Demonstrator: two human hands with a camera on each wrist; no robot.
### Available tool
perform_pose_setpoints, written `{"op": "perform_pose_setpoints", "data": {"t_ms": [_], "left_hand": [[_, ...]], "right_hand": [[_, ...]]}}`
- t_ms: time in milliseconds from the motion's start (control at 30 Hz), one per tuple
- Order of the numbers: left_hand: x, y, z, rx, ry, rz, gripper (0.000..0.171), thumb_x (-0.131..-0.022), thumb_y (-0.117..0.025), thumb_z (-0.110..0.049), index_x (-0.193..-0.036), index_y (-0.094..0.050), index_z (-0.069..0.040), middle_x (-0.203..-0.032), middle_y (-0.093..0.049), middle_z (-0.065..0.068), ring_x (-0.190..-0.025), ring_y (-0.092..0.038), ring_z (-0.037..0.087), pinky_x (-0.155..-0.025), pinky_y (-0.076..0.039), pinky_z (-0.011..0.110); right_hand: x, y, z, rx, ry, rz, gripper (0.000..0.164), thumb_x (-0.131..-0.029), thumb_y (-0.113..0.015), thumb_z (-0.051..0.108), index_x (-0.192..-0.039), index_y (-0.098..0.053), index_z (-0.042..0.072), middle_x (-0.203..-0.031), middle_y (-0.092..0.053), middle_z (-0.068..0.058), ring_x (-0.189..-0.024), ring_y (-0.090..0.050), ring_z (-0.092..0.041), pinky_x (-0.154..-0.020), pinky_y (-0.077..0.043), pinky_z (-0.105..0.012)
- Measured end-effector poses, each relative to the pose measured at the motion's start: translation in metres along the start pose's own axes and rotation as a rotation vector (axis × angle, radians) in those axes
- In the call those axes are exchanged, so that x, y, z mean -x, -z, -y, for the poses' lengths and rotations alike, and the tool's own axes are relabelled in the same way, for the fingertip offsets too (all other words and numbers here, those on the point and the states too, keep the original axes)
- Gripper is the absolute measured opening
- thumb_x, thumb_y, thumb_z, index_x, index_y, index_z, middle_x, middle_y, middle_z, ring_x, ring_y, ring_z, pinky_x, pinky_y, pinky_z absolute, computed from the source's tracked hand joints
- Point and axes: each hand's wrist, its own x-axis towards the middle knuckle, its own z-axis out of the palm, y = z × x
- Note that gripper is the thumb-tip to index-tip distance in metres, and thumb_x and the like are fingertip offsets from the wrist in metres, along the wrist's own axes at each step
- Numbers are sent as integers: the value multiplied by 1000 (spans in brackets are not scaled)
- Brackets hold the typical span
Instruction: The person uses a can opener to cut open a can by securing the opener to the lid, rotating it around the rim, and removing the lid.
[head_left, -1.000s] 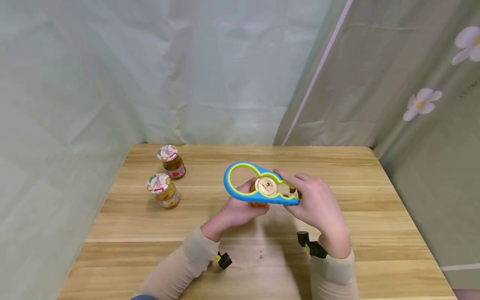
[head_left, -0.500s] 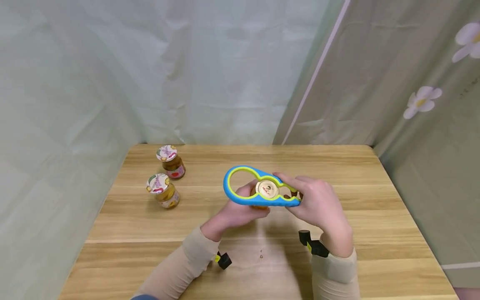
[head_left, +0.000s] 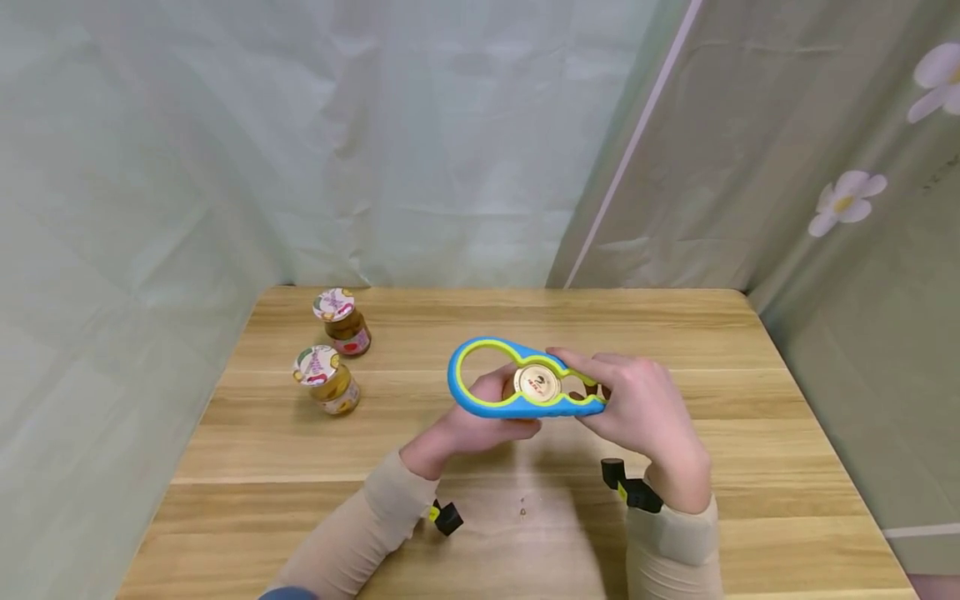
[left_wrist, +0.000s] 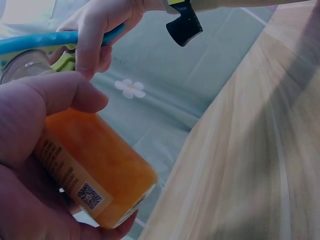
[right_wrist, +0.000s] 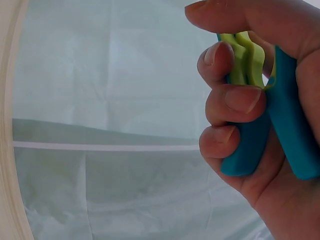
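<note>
My left hand (head_left: 474, 427) grips a glass bottle of orange drink or preserve (left_wrist: 105, 160), held tilted above the table, its label with a square code showing in the left wrist view. The bottle's gold cap (head_left: 537, 383) sits in the middle opening of a blue and lime jar opener (head_left: 510, 410). With fingers and thumb curled round the opener's two handles, my right hand (head_left: 639, 408) holds it from the right. The opener's larger loop reaches over toward my left hand. Most of the bottle is hidden under the opener in the head view.
Two jars with printed lids, a nearer jar (head_left: 341, 395) and a farther jar (head_left: 352, 335), stand at the table's left. Small drops (head_left: 522, 510) lie on the wooden table (head_left: 750, 467) in front. A curtain (head_left: 465, 167) hangs behind the table.
The opener and the cap have shifted slightly toward me and to the right, with my right hand moving along. My left hand stays nearly in place, and the jars have not moved.
</note>
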Motion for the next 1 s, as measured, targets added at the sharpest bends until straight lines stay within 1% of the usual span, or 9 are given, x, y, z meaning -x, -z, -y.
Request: {"op": "perform_pose_setpoints", "data": {"t_ms": [67,133,233,300,400,533,700,867,1000], "left_hand": [[-1,3,2,-25,-13,50,61,-78,-73,13,-133,-49,2,-122,-61,8,-108,-56,16,-98,-48,35],[-2,7,3,-58,-8,119,62,-78,-75,8,-134,-49,2,-124,-61,9,-108,-55,15,-99,-48,36],[-2,12,3,-104,32,214,64,-79,-79,-1,-136,-49,0,-126,-61,6,-110,-54,12,-103,-45,36],[-2,13,2,-104,53,262,65,-80,-80,-6,-137,-48,-2,-126,-61,4,-108,-54,10,-102,-45,35],[-1,14,2,-72,63,299,64,-81,-79,-7,-137,-47,-4,-122,-61,3,-105,-54,11,-100,-46,35],[0,16,2,-42,73,309,67,-81,-78,-4,-139,-44,-3,-119,-59,4,-104,-53,14,-100,-46,36],[1,18,1,-63,81,294,72,-81,-78,-5,-141,-39,-4,-125,-56,5,-111,-50,15,-105,-41,39],[1,17,1,-42,87,308,73,-82,-78,-6,-143,-37,-4,-128,-54,6,-113,-48,15,-107,-40,40],[2,16,1,-34,105,302,77,-81,-77,-3,-144,-34,-4,-136,-51,5,-119,-46,16,-109,-38,41]], "right_hand": [[1,1,-1,-3,5,8,65,-72,-81,24,-131,-62,41,-63,-44,18,-53,-40,-1,-42,-37,-26],[1,3,-2,-16,23,11,65,-72,-81,22,-131,-62,41,-64,-45,19,-54,-40,0,-43,-37,-25],[2,3,-3,-39,57,16,66,-72,-80,20,-131,-61,42,-66,-44,21,-55,-40,2,-44,-37,-23],[3,3,-3,-57,70,19,67,-71,-79,18,-132,-61,42,-66,-44,22,-56,-40,2,-45,-37,-22],[3,2,-3,-63,76,23,67,-72,-78,19,-132,-60,42,-67,-44,23,-57,-40,3,-46,-37,-21],[4,0,-4,-62,77,33,66,-73,-79,20,-132,-60,42,-67,-44,22,-56,-39,3,-46,-37,-21],[3,0,-5,-73,81,27,67,-72,-80,20,-132,-61,41,-67,-44,22,-56,-40,3,-45,-37,-21],[3,0,-6,-75,95,25,67,-72,-79,19,-132,-61,40,-67,-43,22,-56,-39,3,-45,-36,-21],[4,2,-6,-78,80,20,67,-71,-78,17,-132,-61,41,-67,-43,21,-56,-39,2,-44,-36,-22]]}}
